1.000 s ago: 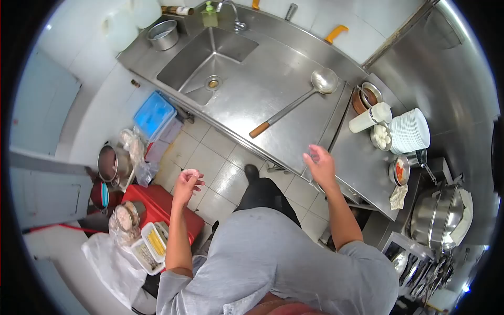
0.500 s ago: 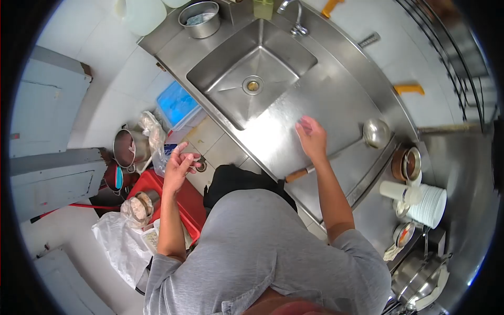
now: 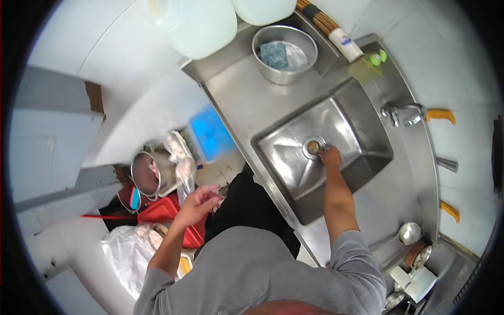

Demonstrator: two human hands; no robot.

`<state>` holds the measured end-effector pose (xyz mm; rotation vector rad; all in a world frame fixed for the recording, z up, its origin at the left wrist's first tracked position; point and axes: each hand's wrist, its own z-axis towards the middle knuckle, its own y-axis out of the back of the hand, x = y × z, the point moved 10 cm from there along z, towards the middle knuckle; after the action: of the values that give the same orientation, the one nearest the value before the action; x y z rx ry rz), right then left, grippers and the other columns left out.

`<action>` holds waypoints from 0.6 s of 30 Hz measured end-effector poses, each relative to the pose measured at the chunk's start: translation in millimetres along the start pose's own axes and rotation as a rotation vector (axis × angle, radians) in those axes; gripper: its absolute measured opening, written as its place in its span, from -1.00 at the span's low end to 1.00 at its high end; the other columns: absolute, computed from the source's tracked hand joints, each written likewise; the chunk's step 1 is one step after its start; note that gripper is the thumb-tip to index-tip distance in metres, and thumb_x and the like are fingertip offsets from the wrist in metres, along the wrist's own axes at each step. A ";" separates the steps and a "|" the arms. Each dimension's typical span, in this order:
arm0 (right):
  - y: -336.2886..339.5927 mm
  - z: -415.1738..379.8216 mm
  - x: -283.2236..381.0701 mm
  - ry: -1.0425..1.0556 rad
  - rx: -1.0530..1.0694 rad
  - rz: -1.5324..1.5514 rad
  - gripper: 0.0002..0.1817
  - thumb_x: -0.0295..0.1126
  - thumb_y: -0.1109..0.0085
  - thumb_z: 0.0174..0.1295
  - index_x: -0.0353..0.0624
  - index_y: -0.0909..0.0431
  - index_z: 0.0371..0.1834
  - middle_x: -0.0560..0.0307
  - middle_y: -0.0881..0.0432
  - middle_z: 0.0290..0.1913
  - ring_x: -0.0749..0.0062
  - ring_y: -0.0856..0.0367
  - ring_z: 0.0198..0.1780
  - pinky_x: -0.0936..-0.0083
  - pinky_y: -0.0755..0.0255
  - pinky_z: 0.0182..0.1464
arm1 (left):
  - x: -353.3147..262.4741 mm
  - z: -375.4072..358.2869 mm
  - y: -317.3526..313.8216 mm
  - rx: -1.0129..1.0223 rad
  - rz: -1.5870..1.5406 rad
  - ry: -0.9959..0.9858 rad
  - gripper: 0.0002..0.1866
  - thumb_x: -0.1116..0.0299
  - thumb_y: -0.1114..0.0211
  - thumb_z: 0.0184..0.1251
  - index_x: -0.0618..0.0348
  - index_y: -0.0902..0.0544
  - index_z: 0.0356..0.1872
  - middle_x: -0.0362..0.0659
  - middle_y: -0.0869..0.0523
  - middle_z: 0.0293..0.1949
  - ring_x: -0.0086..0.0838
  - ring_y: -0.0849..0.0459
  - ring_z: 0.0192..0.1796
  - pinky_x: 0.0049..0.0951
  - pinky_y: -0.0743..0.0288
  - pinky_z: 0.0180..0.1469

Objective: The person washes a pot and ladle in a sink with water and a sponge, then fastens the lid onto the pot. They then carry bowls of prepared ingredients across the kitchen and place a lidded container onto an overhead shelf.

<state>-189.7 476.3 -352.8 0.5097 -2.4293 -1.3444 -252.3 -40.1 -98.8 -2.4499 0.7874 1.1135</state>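
Fingers of right hand touch the drain — sink walls close around; left hand loosely open, empty.

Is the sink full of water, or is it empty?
Empty. The sink shows bare steel walls and floor, its drain is uncovered, and the right hand reaches down beside that drain.

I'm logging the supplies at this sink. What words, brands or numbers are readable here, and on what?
No text can be read for certain.
White cylindrical container behind the sink: blue lettering on its label, too blurred to read.
Translucent jugs, green bottle, blue bin: no lettering visible.
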 end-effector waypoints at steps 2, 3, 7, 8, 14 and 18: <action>-8.9 10.9 1.0 -0.017 -0.038 -0.010 -0.35 0.02 -0.55 -0.04 -0.14 -0.66 0.06 -0.06 -0.71 0.10 0.08 -0.67 0.19 0.20 -0.55 0.22 | 9.6 -0.6 45.3 -0.057 0.018 0.053 -0.53 0.34 -0.27 0.52 0.24 -0.43 0.36 -0.14 -0.74 -0.06 -0.54 -0.70 -0.12 -0.54 -0.57 -0.12; -8.9 13.6 -1.0 -0.049 -0.047 0.021 -0.34 0.02 -0.56 -0.06 -0.13 -0.65 0.07 -0.05 -0.72 0.10 0.08 -0.67 0.18 0.20 -0.55 0.21 | 10.6 4.2 63.8 -0.078 0.030 0.074 -0.52 0.34 -0.27 0.52 0.25 -0.43 0.36 -0.14 -0.74 -0.06 -0.53 -0.71 -0.11 -0.54 -0.58 -0.10; 11.2 3.2 15.9 -0.093 -0.051 0.085 -0.41 -0.06 -0.54 -0.04 -0.11 -0.67 0.05 -0.04 -0.75 0.02 0.07 -0.73 0.07 0.21 -0.59 0.16 | -15.8 39.9 96.3 0.010 0.024 0.096 -0.51 0.35 -0.28 0.51 0.26 -0.43 0.37 -0.14 -0.76 -0.04 -0.52 -0.74 -0.09 -0.52 -0.58 -0.08; 5.0 3.7 14.3 -0.107 -0.053 0.102 -0.43 -0.06 -0.54 -0.05 -0.13 -0.70 0.01 -0.06 -0.76 -0.02 0.06 -0.74 0.03 0.20 -0.60 0.13 | -26.3 48.7 99.4 0.044 0.039 0.088 -0.51 0.35 -0.27 0.51 0.26 -0.43 0.37 -0.13 -0.76 -0.04 -0.51 -0.74 -0.08 -0.52 -0.58 -0.07; -24.1 -2.0 2.9 0.024 -0.026 0.378 -0.59 -0.14 -0.49 -0.02 -0.21 -0.77 -0.18 -0.17 -0.77 -0.20 0.04 -0.78 -0.09 0.18 -0.62 0.01 | -87.9 84.5 98.5 0.183 0.210 0.013 -0.52 0.36 -0.25 0.51 0.16 -0.43 0.38 -0.11 -0.75 -0.01 -0.49 -0.73 -0.07 -0.49 -0.58 -0.11; 40.8 -64.7 7.5 -0.009 -0.203 0.836 -0.75 -0.40 -0.34 -0.02 -0.25 -0.72 -0.25 -0.01 -0.70 -0.42 0.26 -0.68 -0.38 0.29 -0.61 -0.25 | -119.9 100.9 47.1 0.386 0.293 -0.065 -0.54 0.40 -0.23 0.49 0.19 -0.45 0.36 -0.07 -0.75 -0.01 -0.45 -0.74 -0.09 -0.49 -0.60 -0.14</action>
<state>-174.3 445.0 -284.2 -0.5185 -2.0710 -1.1592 -404.4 15.1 -74.5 -2.0129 1.2414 1.0166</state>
